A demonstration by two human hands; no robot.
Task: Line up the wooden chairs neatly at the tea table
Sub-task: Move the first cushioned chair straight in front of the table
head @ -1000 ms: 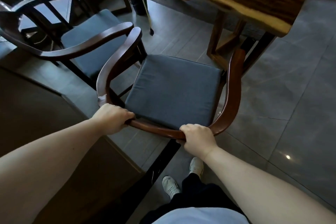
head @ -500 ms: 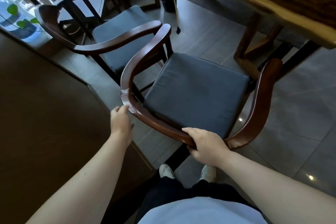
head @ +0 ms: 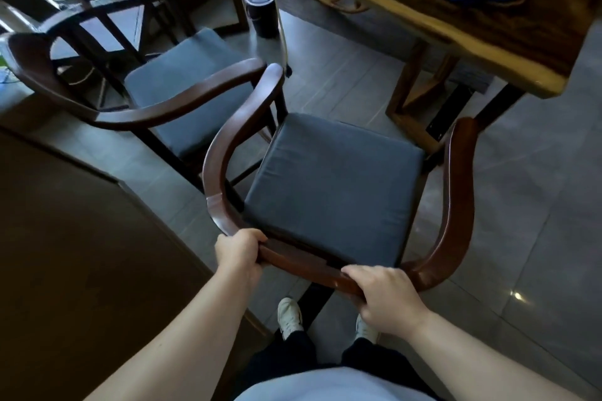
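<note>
Grey tiled floor (head: 537, 205) beside the tea table (head: 488, 52); left hand (head: 239, 254) and right hand (head: 386, 298) wrapped tight around the near chair (head: 332, 169) back rail, ready to be slid level with the second chair (head: 182, 88) beyond the left fingers.

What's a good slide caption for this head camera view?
Both hands, left and right, grip the near wooden chair facing the tea table.

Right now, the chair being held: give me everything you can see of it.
The near chair is dark reddish-brown wood, glossy, with one curved rail forming back and both armrests. A dark grey square cushion covers the seat. It stands upright on the grey tiled floor, facing the tea table, seat not tucked under. The left hand and right hand both grip the back rail. Its left armrest tip sits close beside the second chair; contact unclear.
</note>
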